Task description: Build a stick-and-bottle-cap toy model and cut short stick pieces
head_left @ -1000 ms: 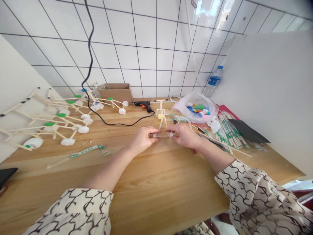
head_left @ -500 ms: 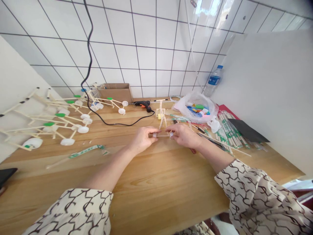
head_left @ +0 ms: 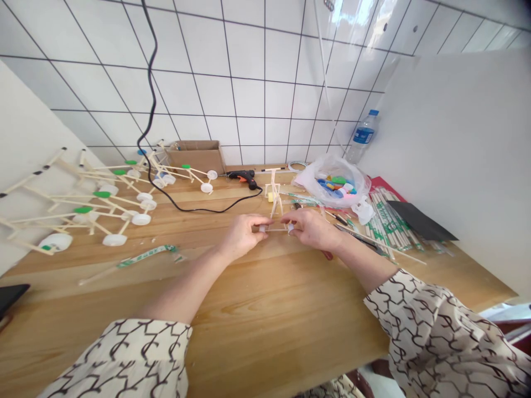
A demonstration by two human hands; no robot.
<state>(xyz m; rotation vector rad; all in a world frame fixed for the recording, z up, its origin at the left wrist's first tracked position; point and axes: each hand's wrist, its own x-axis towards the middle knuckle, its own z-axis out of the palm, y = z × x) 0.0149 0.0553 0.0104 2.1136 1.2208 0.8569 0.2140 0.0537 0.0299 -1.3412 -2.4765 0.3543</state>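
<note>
A small frame of pale wooden sticks stands on the table in front of me, with a crossbar at its near end. My left hand pinches a small white bottle cap at the crossbar's left end. At the opposite end, the thumb and fingers of my right hand close on another white bottle cap. Both caps are partly covered by my fingers. A yellow piece sits at the far part of the frame.
Several stick tricycle models with white cap wheels stand left. Behind lie a hot glue gun with a black cord and a cardboard box. Rightward are a plastic bag of coloured caps, wrapped chopsticks and a water bottle.
</note>
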